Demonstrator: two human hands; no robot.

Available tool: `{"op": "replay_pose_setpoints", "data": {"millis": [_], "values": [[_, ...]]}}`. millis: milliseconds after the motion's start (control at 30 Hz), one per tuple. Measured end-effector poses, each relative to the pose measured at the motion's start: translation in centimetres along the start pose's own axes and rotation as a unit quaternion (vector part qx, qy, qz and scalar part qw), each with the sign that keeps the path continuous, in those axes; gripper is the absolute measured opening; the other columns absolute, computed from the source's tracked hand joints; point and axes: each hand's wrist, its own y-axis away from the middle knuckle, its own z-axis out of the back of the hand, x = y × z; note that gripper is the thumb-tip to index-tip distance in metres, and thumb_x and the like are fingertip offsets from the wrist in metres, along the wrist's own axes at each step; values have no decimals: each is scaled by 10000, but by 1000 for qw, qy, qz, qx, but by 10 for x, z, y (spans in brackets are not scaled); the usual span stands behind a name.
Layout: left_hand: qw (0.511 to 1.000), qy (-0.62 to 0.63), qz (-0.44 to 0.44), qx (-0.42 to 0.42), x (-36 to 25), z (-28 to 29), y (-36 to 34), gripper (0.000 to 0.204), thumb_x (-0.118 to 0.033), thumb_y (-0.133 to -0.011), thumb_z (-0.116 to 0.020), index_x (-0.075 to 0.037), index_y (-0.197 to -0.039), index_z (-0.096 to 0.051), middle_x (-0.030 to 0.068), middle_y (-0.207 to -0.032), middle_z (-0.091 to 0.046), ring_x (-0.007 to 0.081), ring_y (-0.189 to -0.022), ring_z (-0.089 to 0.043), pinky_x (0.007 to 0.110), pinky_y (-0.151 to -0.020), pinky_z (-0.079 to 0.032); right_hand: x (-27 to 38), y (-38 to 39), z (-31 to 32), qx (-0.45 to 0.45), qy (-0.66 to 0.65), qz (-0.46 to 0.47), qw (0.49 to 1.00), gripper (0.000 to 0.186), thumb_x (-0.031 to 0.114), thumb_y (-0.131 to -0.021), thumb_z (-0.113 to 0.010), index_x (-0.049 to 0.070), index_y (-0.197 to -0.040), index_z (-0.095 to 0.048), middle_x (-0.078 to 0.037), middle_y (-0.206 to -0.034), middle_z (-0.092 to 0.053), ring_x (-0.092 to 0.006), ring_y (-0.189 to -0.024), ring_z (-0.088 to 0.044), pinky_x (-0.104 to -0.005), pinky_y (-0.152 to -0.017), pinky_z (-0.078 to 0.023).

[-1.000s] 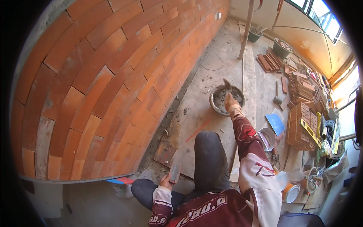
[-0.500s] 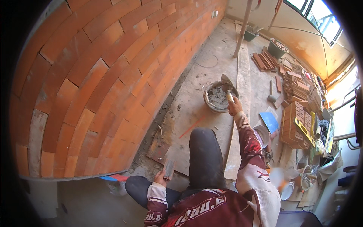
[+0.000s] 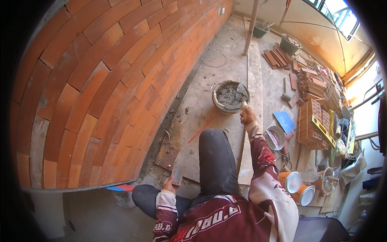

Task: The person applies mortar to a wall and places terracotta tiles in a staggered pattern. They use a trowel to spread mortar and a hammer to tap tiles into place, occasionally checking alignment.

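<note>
My right hand [image 3: 247,115] grips the handle of a trowel [image 3: 241,92], whose blade carries grey mortar over the rim of a round mortar pan [image 3: 219,105]. My left hand [image 3: 169,184] holds a thin brick slip [image 3: 177,174] low by my left knee, close to the foot of the orange brick wall [image 3: 105,84]. I am crouched on the concrete floor, one dark trouser leg stretched toward the pan.
A long plank [image 3: 252,101] runs past the pan. Stacks of brick slips [image 3: 314,121], a yellow level [image 3: 322,129], a hammer [image 3: 285,94], a blue board [image 3: 284,121] and buckets [image 3: 294,181] crowd the right. A pole [image 3: 250,28] stands at the back.
The trowel has come down from above the pan to its right rim. My view has shifted slightly; the left hand keeps the brick slip in the same place.
</note>
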Motion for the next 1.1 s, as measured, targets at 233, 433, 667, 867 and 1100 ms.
{"op": "replay_pose_setpoints", "data": {"millis": [233,433,667,867,1100], "values": [[999,-10,12,-43,3,0,-8,209,-178,-916,-575,-82,-1102,-565,92,-876,-610,216,-663,-575,382,-611,-527,-23,-45,-19,-65,286,62,954,444,413,-917,-505,94,-1226,-528,-118,-762,-607,-165,-398,-499,-300,-347,-365],[996,-40,25,-72,4,-2,-7,217,-144,-909,-562,-65,-1110,-537,122,-945,-599,253,-699,-595,400,-628,-537,46,-23,-29,-160,679,166,697,493,462,-913,-487,45,-1144,-612,-202,-998,-671,-336,-950,-639,-403,-836,-480],[995,-76,28,-54,9,10,-7,231,-118,-907,-539,-46,-1125,-520,136,-973,-603,267,-764,-611,412,-646,-534,134,5,-85,-73,859,80,500,349,344,-845,-557,67,-1007,-696,-183,-1030,-669,-325,-1004,-636,-413,-862,-506],[993,-98,9,-63,9,3,-15,195,-144,-927,-548,-42,-1093,-543,131,-927,-615,250,-734,-617,404,-645,-537,76,-54,-61,-9,880,103,463,272,194,-850,-546,85,-1050,-694,-192,-1091,-653,-330,-1052,-624,-412,-889,-510],[995,-76,4,-57,16,17,-4,240,-194,-941,-567,-2,-1086,-552,124,-935,-626,244,-701,-629,379,-620,-547,170,1,-150,84,933,38,347,351,300,-825,-593,73,-1078,-680,-165,-1110,-654,-305,-1045,-629,-393,-899,-512]]}}
